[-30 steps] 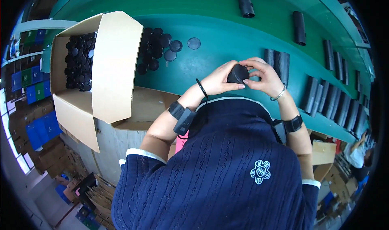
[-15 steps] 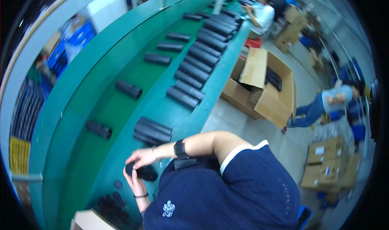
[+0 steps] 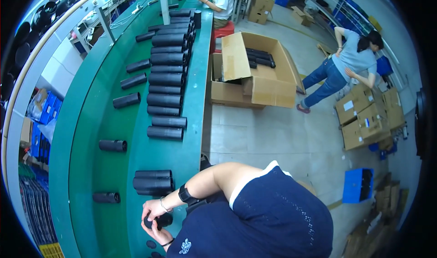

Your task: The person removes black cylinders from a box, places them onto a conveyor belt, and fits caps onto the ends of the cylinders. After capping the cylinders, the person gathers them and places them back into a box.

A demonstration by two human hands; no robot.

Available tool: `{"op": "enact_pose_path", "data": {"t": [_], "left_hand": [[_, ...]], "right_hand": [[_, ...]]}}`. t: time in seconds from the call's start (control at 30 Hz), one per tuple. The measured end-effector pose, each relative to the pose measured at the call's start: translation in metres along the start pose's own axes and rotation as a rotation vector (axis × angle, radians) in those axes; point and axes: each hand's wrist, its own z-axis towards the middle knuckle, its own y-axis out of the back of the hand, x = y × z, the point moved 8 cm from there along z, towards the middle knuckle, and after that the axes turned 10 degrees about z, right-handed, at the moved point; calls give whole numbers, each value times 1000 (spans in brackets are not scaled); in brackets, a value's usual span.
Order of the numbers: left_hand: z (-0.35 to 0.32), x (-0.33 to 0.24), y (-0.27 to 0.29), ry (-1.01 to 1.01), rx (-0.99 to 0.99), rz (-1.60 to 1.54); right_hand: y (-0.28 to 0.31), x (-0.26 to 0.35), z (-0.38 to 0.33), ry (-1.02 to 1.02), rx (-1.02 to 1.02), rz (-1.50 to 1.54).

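Note:
A short black cylinder (image 3: 165, 219) with a round end is held between my two hands above the green table. My right hand (image 3: 153, 207), with a dark watch on its wrist, has its fingers closed over the cylinder's left end. My left hand (image 3: 160, 235), wearing a thin dark band, grips it from below. Just beyond my hands lies a small group of black cylinders (image 3: 154, 182). Beside my left hand rest dark round discs (image 3: 151, 244), partly cut off by the lower edge.
A long row of black cylinders (image 3: 166, 79) lines the green bench (image 3: 193, 117). Others, such as one cylinder (image 3: 113, 145), lie spaced along the lower green strip. An open carton (image 3: 273, 94) stands right of the bench. One person (image 3: 353, 53) stands beyond it; another (image 3: 223, 1) sits far off.
The whole view has turned, so the bench now runs more upright. Both hands stay on the black cylinder. The person on the right has shifted posture, arms now apart.

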Motion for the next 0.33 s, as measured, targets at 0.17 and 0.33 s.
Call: {"op": "enact_pose_path", "data": {"t": [0.17, 0.33], "left_hand": [[5, -19, -22, -11, 23, 167], [0, -32, -56, 139, 136, 241]], "right_hand": [[12, 14, -6, -13, 50, 4], [42, 20, -42, -234, 141, 160]]}}
